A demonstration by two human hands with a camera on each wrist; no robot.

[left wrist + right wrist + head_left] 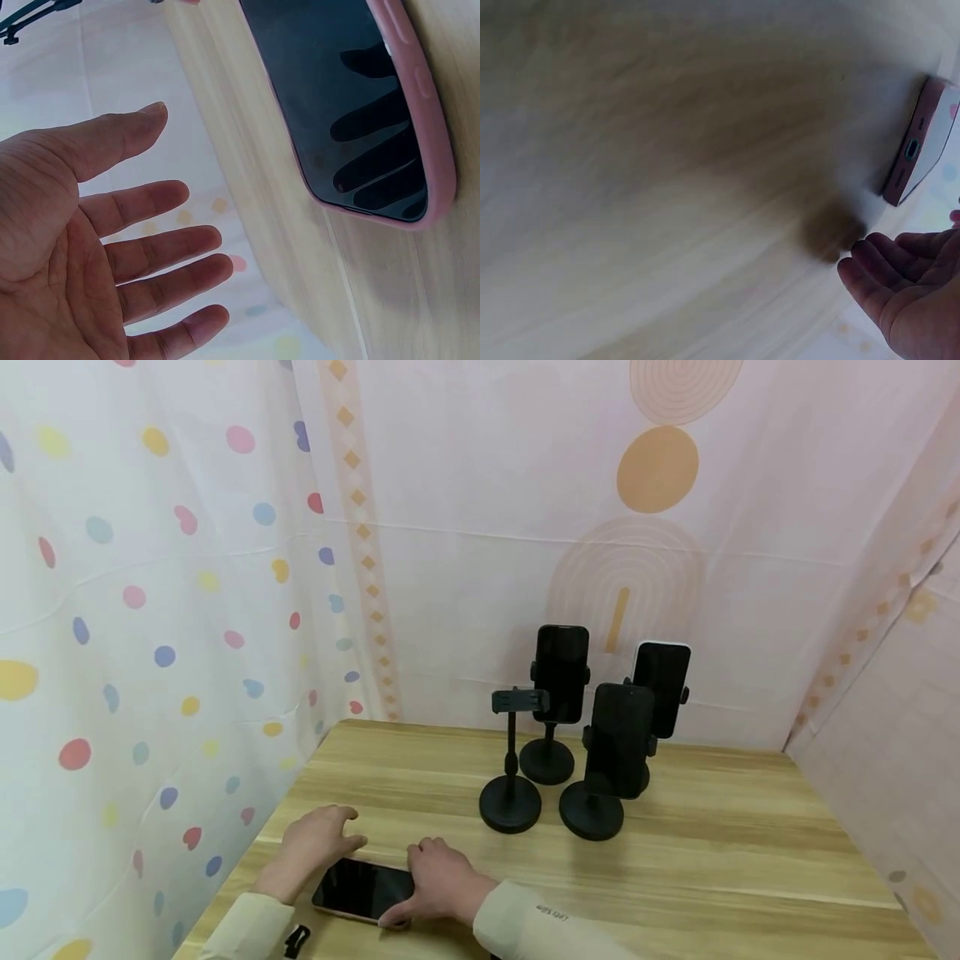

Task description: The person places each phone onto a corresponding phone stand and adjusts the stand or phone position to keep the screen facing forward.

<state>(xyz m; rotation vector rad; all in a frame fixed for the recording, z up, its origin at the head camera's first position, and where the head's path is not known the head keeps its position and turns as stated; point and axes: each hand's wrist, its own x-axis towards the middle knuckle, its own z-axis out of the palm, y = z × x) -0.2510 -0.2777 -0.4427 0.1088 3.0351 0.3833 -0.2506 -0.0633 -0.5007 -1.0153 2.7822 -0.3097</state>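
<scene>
A smartphone (362,888) in a pink case lies flat on the wooden table, its dark screen facing up. Over its far left corner is my left hand (317,837), thumb and fingers spread, holding nothing. The left wrist view shows that palm (67,262) apart from the phone (360,112), whose screen mirrors the fingers. My right hand (442,883) is at the phone's right end, fingers loosely bent and thumb by the near corner; whether it touches is unclear. In the right wrist view the fingers (885,274) appear beside the phone's charging-port end (911,150).
A black phone stand with a bare clamp (520,702) is beyond the right hand. Three more stands behind and right hold upright phones: one at the back (562,672), one in front (618,739), one white-edged (663,689). A small black clip-like object (297,941) lies by the left sleeve.
</scene>
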